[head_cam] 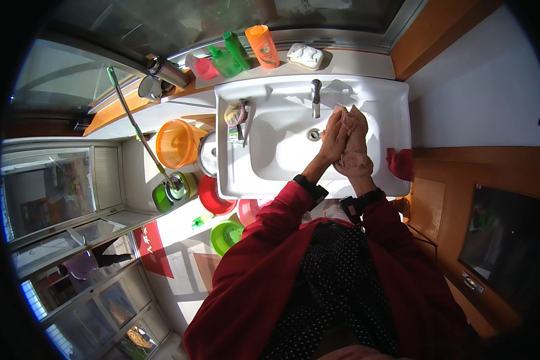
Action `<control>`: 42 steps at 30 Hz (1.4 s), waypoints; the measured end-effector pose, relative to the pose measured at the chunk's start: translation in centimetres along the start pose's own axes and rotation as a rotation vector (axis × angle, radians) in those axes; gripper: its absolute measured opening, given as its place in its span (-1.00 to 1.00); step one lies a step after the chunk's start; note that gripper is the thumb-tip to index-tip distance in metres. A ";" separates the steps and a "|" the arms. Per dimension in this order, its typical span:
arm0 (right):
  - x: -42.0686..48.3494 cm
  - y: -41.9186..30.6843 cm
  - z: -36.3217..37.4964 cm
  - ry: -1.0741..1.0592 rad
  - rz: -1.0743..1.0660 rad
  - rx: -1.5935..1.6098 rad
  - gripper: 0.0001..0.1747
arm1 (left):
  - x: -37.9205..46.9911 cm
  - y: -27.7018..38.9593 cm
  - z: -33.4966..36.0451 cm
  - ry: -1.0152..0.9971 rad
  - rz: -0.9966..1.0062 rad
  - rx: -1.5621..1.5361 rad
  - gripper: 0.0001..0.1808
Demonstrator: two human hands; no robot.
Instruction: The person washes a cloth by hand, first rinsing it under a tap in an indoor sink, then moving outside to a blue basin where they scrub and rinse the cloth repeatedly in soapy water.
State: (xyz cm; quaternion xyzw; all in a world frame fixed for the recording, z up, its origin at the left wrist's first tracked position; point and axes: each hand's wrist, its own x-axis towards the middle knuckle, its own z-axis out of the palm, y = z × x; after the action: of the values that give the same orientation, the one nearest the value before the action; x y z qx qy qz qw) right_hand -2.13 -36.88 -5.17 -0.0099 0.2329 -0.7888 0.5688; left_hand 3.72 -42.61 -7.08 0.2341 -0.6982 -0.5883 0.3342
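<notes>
Over the right part of a white washbasin (pixel 270 173), my two hands are pressed together. A damp-looking brownish-pink cloth (pixel 353 164) wraps my right hand (pixel 357 130) from the wrist up, covering most of its fingers. My left hand (pixel 334 137) lies against the cloth from the left, its fingers close together and pointing towards the window. Just left of the fingertips stands a chrome faucet (pixel 315 99), with the metal drain (pixel 314 134) below it. No running water can be made out. Each wrist wears a black band.
The ledge behind the basin holds a white soap dish (pixel 305 56), an orange bottle (pixel 263 47) and green bottles (pixel 225 62). A red cloth (pixel 399 164) hangs over the basin's right edge. On the left are an orange bucket (pixel 176 144), a mop (pixel 130 114) and a red basin (pixel 215 196).
</notes>
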 end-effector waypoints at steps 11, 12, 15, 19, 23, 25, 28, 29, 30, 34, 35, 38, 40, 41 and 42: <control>1.6 -3.6 4.7 -0.269 -0.131 -0.569 -0.74 | -1.0 2.4 -2.8 0.172 -0.435 -0.503 -0.62; 2.0 -3.5 4.7 -0.326 -0.180 -0.751 -0.76 | -1.0 2.1 -3.0 0.153 -0.394 -0.463 -0.57; 2.9 -3.0 4.4 -0.127 0.236 -0.064 -0.73 | -1.3 1.4 -3.1 0.082 -0.235 -0.026 -0.48; 2.4 -1.6 4.0 -0.065 0.174 -0.405 -0.79 | -2.5 2.7 -1.6 0.446 -0.099 -0.065 -0.77; 1.8 -0.3 3.1 -0.205 0.111 -0.734 -0.85 | -3.5 5.5 0.4 0.337 -0.135 0.013 -0.77; 1.5 0.1 2.5 -0.301 0.099 -0.677 -0.88 | -3.1 6.3 0.6 0.272 0.028 0.154 -0.72; 1.0 0.4 1.6 -0.371 0.107 -0.736 -0.91 | -1.9 6.3 -0.3 0.252 -0.004 0.298 -0.69; 0.9 0.4 1.3 -0.395 0.108 -0.751 -0.91 | -1.5 6.1 -0.6 0.309 -0.127 0.328 -0.69; 0.8 0.4 0.9 -0.420 0.108 -0.767 -0.91 | -1.2 5.8 -0.8 0.377 -0.239 0.363 -0.68; 1.4 0.1 -0.8 -0.360 0.102 -0.967 -0.90 | -1.2 5.1 -0.5 0.429 -0.356 0.277 -0.64; 1.7 0.0 -1.2 -0.321 0.101 -1.075 -0.90 | -1.4 5.1 -0.5 0.299 -0.213 0.442 -0.66; 3.1 -0.2 -2.2 -0.306 0.048 -1.560 -0.89 | -1.8 5.3 0.2 0.363 0.022 0.430 -0.65; 4.0 0.1 -2.5 -0.401 0.033 -2.025 -0.88 | -1.6 5.1 -0.1 0.393 -0.290 0.365 -0.63; 4.5 0.2 -2.5 -0.475 0.017 -2.272 -0.87 | -1.5 4.9 -0.6 0.471 -0.302 0.356 -0.57; 4.9 0.5 -2.5 -0.555 0.008 -2.510 -0.86 | -1.3 4.6 -1.1 0.444 -0.347 0.314 -0.55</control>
State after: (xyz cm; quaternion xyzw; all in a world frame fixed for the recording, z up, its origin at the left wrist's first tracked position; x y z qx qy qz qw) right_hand -4.15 -40.50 -8.83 -0.6984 0.6867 -0.0003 0.2016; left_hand 5.72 -41.48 -2.78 0.5209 -0.6402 -0.4561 0.3328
